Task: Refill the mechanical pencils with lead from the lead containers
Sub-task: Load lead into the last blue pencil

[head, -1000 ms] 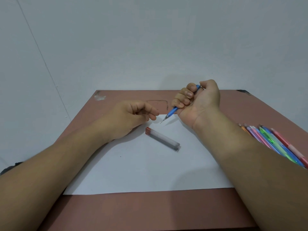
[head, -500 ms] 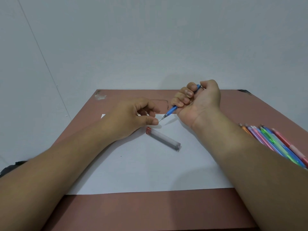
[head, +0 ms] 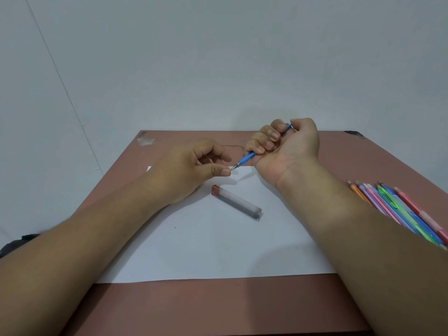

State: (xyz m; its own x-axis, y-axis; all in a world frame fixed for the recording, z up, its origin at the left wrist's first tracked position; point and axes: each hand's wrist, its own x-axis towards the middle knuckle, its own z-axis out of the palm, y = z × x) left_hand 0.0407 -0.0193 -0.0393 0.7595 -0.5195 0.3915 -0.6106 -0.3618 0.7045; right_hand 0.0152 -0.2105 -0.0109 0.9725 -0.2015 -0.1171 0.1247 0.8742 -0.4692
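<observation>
Your right hand (head: pixel 286 146) is closed in a fist around the blue mechanical pencil (head: pixel 247 158), palm turned toward you, all four fingers curled over the barrel and the thumb pressed near the pencil's top end. The pencil slants down and to the left; its metal tip points at your left hand and sits just beside that hand's thumb and forefinger.

Your left hand (head: pixel 191 170) rests with its heel on the white sheet of paper (head: pixel 206 246). Thumb and forefinger are drawn together at their tips, right at the pencil's point; the other fingers are loosely curled behind. Whether a lead is pinched between them cannot be told: anything there is too thin to make out.

The lead container (head: pixel 236 202), a clear, grey-tinted rectangular tube with a red cap at its upper-left end, lies flat on the paper between your two forearms, near the left hand but not touching it. It lies diagonally, cap toward the left hand.

The paper lies on a brown table (head: pixel 218 309). At the table's right edge, partly hidden behind your right forearm, a bunch of other mechanical pencils (head: pixel 402 209) lies side by side: orange, purple, pink, green, blue and red barrels, tips pointing away from you.
</observation>
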